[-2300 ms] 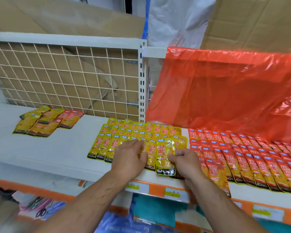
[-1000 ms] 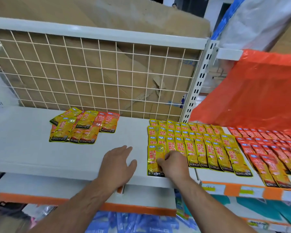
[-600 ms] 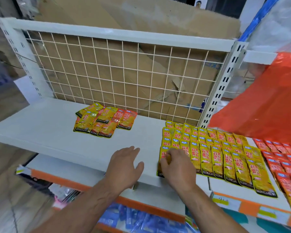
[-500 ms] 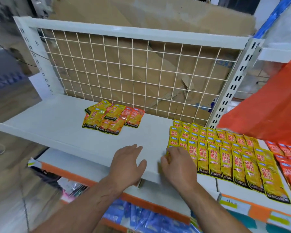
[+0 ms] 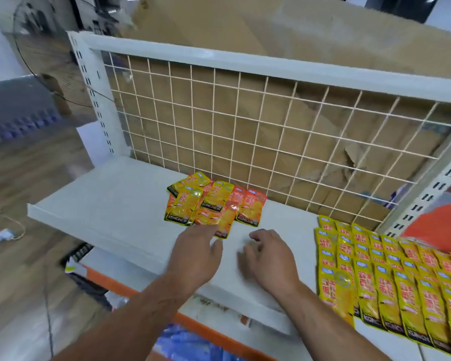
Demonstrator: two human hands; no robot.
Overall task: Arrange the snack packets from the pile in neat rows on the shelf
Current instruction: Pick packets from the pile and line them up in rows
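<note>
Two hands out over the shelf (image 5: 110,199), neither with a packet in it. Left hand (image 5: 195,256) stretched forward, fingers fairly straight, tips right at the pile's near edge, perhaps touching the front packet (image 5: 227,220); cannot tell for sure through the blur. Right hand (image 5: 268,259) just right of the pile's near edge, fingers loosely curled round nothing. Pile (image 5: 214,204): a loose, overlapping heap of yellow and orange packets, just in front of the wire grid (image 5: 245,126). Well right of the pile, rows (image 5: 375,269) of yellow packets, overlapped like tiles.

Looks like the fetch step: several rows laid, more stock wanted from the pile. Next calls for a grip on a few packets at the pile's near edge, best the ones lying on top, without dragging the rest forward. Then across to the bare strip right of the pile, beside the leftmost row, to start a new column with labels the same way up and the same overlap. Likely slippery foil; worth squaring the handful before laying it down.
</note>
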